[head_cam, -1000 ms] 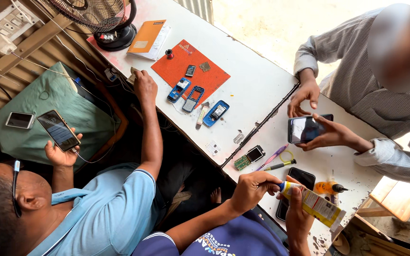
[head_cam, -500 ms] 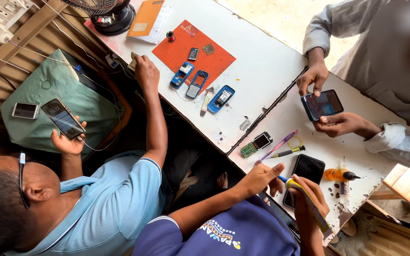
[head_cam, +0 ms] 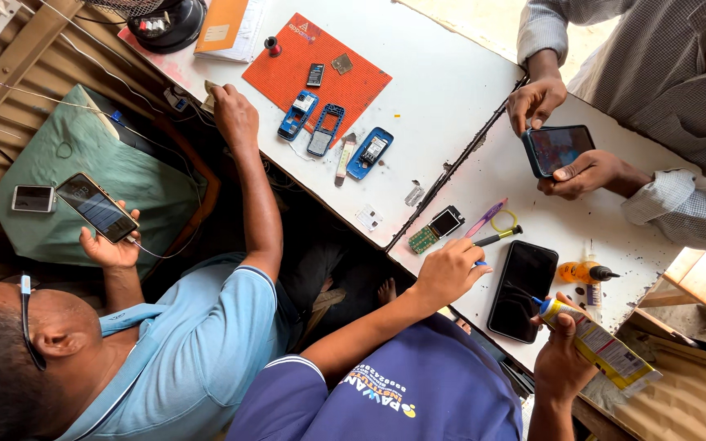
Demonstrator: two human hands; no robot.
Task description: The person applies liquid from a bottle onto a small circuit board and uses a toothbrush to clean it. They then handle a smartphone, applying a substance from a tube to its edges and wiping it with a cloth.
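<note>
My right hand [head_cam: 561, 347] grips a yellow glue tube [head_cam: 606, 347] whose blue nozzle touches the right edge of a black smartphone [head_cam: 523, 290] lying face up on the white table [head_cam: 451, 82]. Just left of the phone, my left hand [head_cam: 447, 273] rests curled on the table edge, with a small blue tool [head_cam: 480, 264] showing at its fingertips. A black pen [head_cam: 498, 238], purple tweezers [head_cam: 485, 218] and a small circuit board with a screen [head_cam: 437, 229] lie just beyond my left hand.
A person in a light blue shirt [head_cam: 198, 351] at left holds a phone [head_cam: 97, 207] and reaches to the table. Another person's hands hold a phone [head_cam: 557, 149] at right. An orange mat [head_cam: 288, 73] carries opened phone parts. An orange bottle [head_cam: 582, 272] lies near the black smartphone.
My right hand has brought the tube's nozzle down onto the black smartphone. My left hand has stayed beside the phone. The view has shifted slightly.
</note>
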